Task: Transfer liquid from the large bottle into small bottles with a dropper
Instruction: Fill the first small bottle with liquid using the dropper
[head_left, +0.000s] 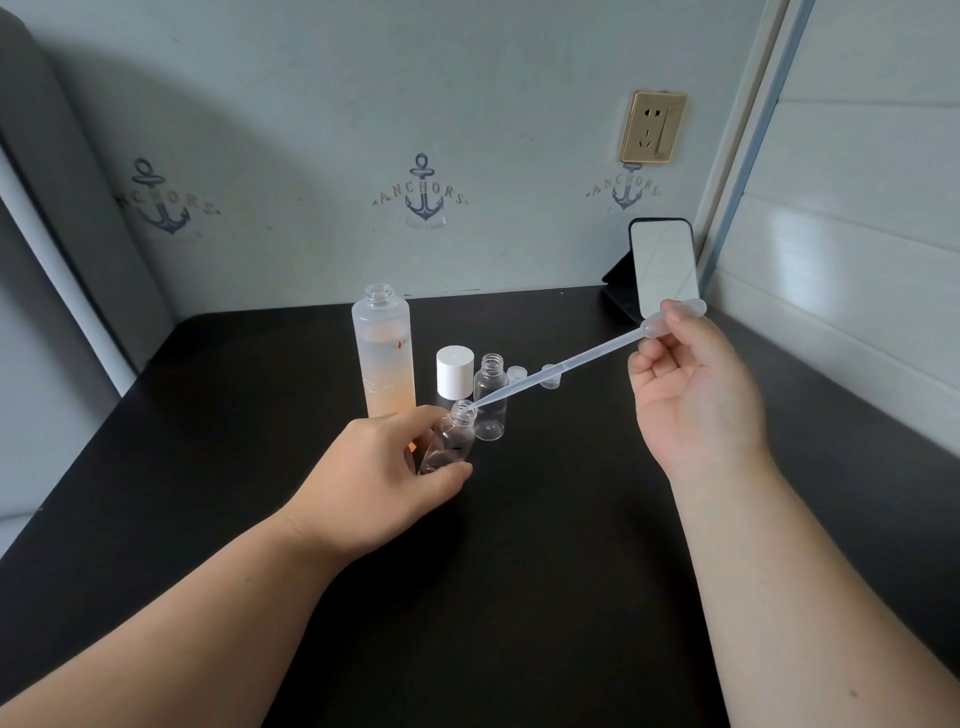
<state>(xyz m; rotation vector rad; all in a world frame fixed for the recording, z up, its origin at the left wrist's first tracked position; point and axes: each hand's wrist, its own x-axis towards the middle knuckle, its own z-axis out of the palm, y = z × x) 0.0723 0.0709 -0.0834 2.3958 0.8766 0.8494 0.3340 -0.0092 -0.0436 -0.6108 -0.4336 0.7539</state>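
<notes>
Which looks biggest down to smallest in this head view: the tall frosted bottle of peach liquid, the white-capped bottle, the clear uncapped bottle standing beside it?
1. Tall frosted bottle of peach liquid.
2 and 3. White-capped bottle and clear uncapped bottle look alike in height; the capped one is partly hidden, so I won't rank them.

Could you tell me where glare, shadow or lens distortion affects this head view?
Head view: glare whitens the propped phone; a broad soft shadow covers the left wall; wide-angle bending curves the table edges and wall trim; the clear small bottle and dropper show weakly against the dark top.
</notes>
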